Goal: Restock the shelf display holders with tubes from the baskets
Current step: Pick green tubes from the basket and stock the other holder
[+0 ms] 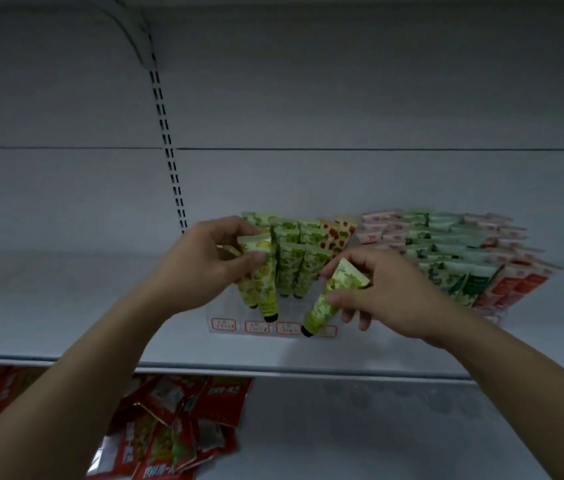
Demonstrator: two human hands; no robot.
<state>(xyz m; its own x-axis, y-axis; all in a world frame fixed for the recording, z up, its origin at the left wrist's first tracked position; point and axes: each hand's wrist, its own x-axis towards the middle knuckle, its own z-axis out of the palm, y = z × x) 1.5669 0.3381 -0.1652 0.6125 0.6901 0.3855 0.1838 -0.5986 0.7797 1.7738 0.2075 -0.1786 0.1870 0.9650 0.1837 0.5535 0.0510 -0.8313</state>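
Two tubes are going into the clear holder (225, 323) near the front edge of the shelf (66, 306): the left hand (204, 261) is pinching a yellow-green tube (260, 271), the right hand (388, 299) a green tube (329, 296), caps down. Next, probably, each needs lowering into a free slot.

We've got the yellow-fruit tube (260, 282) in our left hand (204, 261): lime ground, yellow blobs, black cap. The green-leaf tube (329, 299) in our right hand (388, 299) is pale green with a darker leafy print, cream crimped end, black cap too. At 12 o'clock of those, the racked tubes (287, 265) are green on green. At their 3 o'clock sit cream tubes (334, 237) spotted red and orange. Further toward 3 o'clock the second rack (464, 258) goes pink-white, mint, dark green, red. Labels (256, 326) are outlined in red, the shelf (66, 306) is pale grey, and the packets (169, 427) at 7 o'clock are red with yellow.
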